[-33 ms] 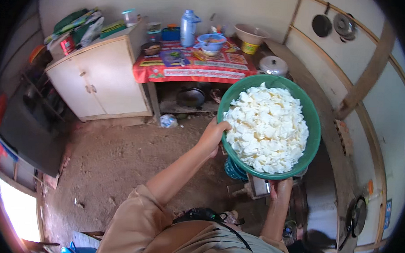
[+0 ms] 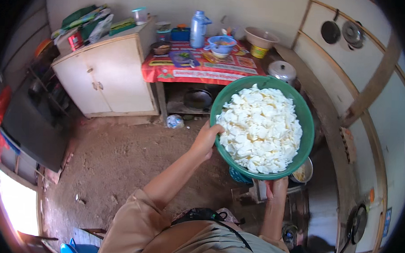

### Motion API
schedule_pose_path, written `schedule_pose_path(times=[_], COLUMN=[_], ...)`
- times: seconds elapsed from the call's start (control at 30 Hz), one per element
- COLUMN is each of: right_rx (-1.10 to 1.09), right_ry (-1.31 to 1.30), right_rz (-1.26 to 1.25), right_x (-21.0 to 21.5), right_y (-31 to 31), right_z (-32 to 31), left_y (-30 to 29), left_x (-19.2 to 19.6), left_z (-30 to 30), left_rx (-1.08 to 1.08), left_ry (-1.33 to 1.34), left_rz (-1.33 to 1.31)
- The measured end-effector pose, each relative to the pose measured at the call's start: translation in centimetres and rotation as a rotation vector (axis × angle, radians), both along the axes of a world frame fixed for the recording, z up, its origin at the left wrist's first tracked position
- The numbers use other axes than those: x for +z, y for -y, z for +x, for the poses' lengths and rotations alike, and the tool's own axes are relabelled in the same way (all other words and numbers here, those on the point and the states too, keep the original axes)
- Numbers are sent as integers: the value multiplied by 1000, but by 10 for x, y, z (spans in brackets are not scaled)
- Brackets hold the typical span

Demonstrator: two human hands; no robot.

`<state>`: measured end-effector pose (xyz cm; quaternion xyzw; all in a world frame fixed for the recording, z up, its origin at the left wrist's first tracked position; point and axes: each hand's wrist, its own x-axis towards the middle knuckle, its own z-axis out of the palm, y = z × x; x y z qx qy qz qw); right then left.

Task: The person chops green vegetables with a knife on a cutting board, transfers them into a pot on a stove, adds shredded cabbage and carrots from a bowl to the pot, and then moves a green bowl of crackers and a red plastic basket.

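Over brown floor [image 2: 119, 159] — hands [image 2: 205, 141] [image 2: 277, 189] hold a basin [image 2: 307, 131] near red tablecloth [image 2: 182, 73].

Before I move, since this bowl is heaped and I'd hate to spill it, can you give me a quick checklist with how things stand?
1. Left hand on the bowl's rim: ok, thumb over the edge.
2. Right hand's hold under the bowl: cannot tell, fingers hidden.
3. White pieces inside the bowl: ok, heaped, none seen going over the rim.
4. Red tablecloth clear: not ok, a blue flask stands there.
5. Pot fully visible: not ok, the bowl hides part.
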<state>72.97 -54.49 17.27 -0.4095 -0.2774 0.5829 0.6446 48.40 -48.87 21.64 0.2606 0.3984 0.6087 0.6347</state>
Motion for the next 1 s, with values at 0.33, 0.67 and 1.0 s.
schedule_pose_path(times=[0.33, 0.67, 1.0], right_rx=[345, 601, 686], right_ry=[19, -27, 6], right_rz=[-83, -185, -92], right_x=[-8, -27, -59], right_y=[-93, -230, -368], right_z=[-226, -388, -502], left_y=[7, -60, -187], left_x=[-31, -57, -98], left_z=[-220, -367, -489], left_rx=[387, 693, 617], left_ry=[144, 136, 186], left_rz=[26, -60, -72])
